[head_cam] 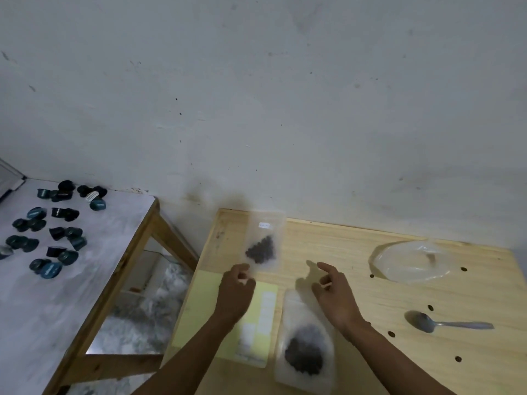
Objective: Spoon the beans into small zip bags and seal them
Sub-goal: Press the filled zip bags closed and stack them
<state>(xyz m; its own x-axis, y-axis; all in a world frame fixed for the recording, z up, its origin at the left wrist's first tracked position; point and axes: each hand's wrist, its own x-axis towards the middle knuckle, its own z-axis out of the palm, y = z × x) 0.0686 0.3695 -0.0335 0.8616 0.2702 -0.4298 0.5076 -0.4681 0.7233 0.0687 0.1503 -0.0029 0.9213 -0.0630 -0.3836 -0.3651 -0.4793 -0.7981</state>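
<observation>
Pinching the lower left corner of a small zip bag of dark beans, my left hand keeps its grip closed on it at the far side of the wooden desk. My right hand hovers with fingers loosely spread, holding nothing. Another filled zip bag lies near me. A metal spoon and a clear plastic bag lie to the right.
</observation>
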